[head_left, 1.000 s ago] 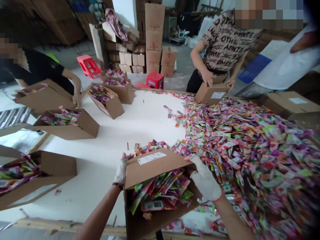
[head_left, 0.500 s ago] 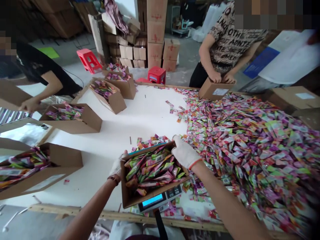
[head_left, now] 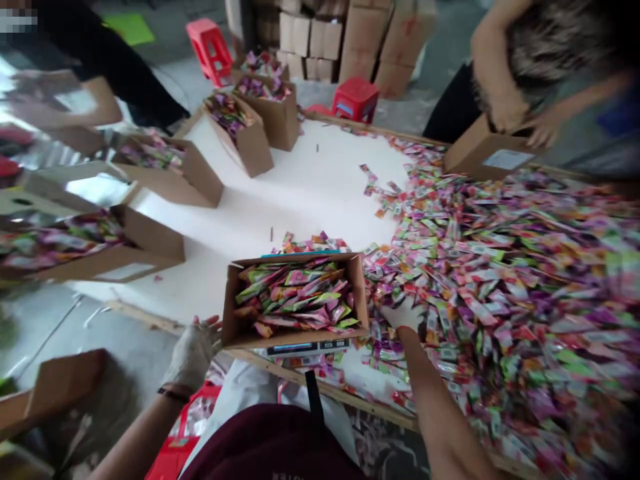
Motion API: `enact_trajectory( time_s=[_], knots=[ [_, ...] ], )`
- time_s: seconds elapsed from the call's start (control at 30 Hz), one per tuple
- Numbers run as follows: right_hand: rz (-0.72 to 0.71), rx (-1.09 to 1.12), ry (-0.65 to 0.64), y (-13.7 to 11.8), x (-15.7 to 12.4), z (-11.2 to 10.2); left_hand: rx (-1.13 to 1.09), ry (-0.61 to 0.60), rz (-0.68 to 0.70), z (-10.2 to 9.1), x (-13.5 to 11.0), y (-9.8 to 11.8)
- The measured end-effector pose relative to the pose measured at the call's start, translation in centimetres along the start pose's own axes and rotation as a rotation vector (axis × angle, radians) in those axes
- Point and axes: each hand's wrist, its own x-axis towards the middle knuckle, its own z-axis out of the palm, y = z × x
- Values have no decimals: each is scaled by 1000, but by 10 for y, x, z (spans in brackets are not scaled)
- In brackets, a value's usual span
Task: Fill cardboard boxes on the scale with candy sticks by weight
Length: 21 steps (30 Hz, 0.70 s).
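An open cardboard box [head_left: 295,337] full of small colourful packets [head_left: 295,293] sits on a digital scale [head_left: 310,347] at the table's near edge. My left hand [head_left: 190,357], in a white glove with bare fingertips, hovers just left of the box, its fingers apart and nothing in them. To the right of the box, my gloved right hand [head_left: 404,315] reaches into the big heap of loose packets [head_left: 500,287]. Its fingers are partly sunk among the packets and blurred, so their grip is hidden.
Several packet-filled boxes [head_left: 200,180] stand along the left side of the white table [head_left: 310,187]. Across the table, a person's hands [head_left: 510,117] are at another box [head_left: 480,150]. Another person is at the far left. Red stools [head_left: 355,100] stand behind the table.
Both hands have let go of the box, which now sits straighter on the scale. My left hand moved back to the left; my right hand went into the heap. The view has tilted down.
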Motion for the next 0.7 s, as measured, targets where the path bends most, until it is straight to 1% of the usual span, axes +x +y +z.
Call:
enact_trajectory(
  time_s=[0.03,0.07,0.1,0.13,0.17,0.27,0.37,0.43,0.5,0.57,0.6,0.67,0.7],
  knots=[
    [-8,-12,27,2,0,13,-7,20,-17,-3,-10,-11],
    [-26,-29,50,2,1,20,-14,37,-38,-5,-21,-20],
    [-53,-45,52,3,2,22,-20,50,-59,-5,-30,-27],
    [-88,-55,38,4,4,19,-26,58,-77,-4,-38,-31],
    [-127,-60,15,7,7,11,-32,61,-88,-3,-45,-34],
    [-247,-60,-49,21,18,-26,-48,31,-50,-2,-53,-31],
    [-316,-27,-63,41,16,-63,-30,-30,67,-4,-48,-21],
    [-332,-8,-38,52,7,-82,31,-76,176,-3,-45,-13],
    [-350,-3,8,57,-5,-104,108,-158,345,3,-48,-4],
    [-377,1,57,55,-18,-132,169,-269,532,15,-58,5],
    [-398,10,78,49,-26,-150,192,-342,602,22,-64,10],
    [-495,46,107,28,-45,-189,214,-484,673,38,-75,21],
    [-585,62,124,13,-57,-208,220,-543,687,45,-78,26]
  ],
)
